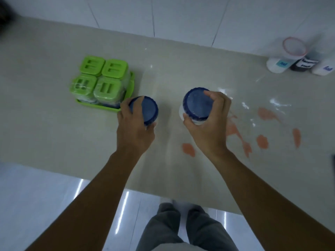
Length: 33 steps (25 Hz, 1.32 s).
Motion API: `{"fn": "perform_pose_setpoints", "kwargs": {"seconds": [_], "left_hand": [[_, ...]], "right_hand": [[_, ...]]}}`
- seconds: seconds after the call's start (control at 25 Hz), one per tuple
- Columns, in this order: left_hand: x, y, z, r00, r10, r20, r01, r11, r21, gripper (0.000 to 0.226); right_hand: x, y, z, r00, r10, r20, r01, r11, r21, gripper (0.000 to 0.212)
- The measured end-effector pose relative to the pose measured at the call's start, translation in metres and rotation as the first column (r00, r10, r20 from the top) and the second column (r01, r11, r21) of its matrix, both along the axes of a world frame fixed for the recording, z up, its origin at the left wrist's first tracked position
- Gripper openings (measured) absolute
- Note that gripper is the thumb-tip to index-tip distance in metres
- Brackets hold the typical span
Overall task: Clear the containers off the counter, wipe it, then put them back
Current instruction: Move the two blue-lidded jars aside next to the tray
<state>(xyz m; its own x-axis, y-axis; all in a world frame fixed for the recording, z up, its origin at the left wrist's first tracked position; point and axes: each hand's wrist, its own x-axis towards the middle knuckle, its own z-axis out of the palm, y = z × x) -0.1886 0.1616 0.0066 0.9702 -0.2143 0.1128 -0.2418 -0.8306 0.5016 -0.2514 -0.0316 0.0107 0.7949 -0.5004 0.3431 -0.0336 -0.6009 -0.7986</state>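
Note:
Two white jars with blue lids are in my hands over the beige counter [54, 124]. My left hand [135, 131] grips the left blue-lidded jar [149, 111] from above, right beside the green tray. My right hand [210, 127] grips the right blue-lidded jar [198, 104], which is tilted a little; whether it touches the counter I cannot tell. A green tray [131, 84] holds several clear containers with green lids [107, 87] at the left. Three labelled jars [277, 65] stand blurred at the far right by the wall.
Orange smears [188, 149] and white powder or wet streaks [244, 105] mark the counter right of my right hand. A tiled wall [181, 15] runs behind the counter. The counter's front edge is near my legs, above a glossy floor [36, 196].

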Motion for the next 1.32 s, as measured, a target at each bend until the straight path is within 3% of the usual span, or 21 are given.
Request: {"fn": "perform_pose_setpoints", "kwargs": {"seconds": [0.36,0.64,0.84,1.0,1.32], "left_hand": [[-0.004,0.087,0.007,0.982,0.186,-0.019,-0.185,0.981,0.053,0.086],[0.012,0.111,0.006,0.978,0.202,-0.049,-0.201,0.979,0.017,0.09],[0.025,0.113,0.005,0.985,0.048,0.164,-0.086,0.969,0.233,0.089],[0.051,0.101,0.007,0.993,-0.017,0.114,-0.013,0.967,0.255,0.065],[0.059,0.103,-0.003,0.99,-0.082,0.111,0.04,0.942,0.334,0.06]], "right_hand": [[0.017,0.068,-0.003,0.991,0.131,0.013,-0.132,0.991,0.024,0.079],[0.031,0.094,-0.003,0.984,0.179,-0.003,-0.178,0.984,0.028,0.08],[0.034,0.105,-0.01,0.977,0.214,-0.022,-0.213,0.977,0.023,0.081],[0.038,0.115,-0.014,0.966,0.252,-0.058,-0.253,0.967,-0.014,0.081],[0.04,0.131,-0.028,0.937,0.305,-0.171,-0.327,0.937,-0.123,0.075]]}}
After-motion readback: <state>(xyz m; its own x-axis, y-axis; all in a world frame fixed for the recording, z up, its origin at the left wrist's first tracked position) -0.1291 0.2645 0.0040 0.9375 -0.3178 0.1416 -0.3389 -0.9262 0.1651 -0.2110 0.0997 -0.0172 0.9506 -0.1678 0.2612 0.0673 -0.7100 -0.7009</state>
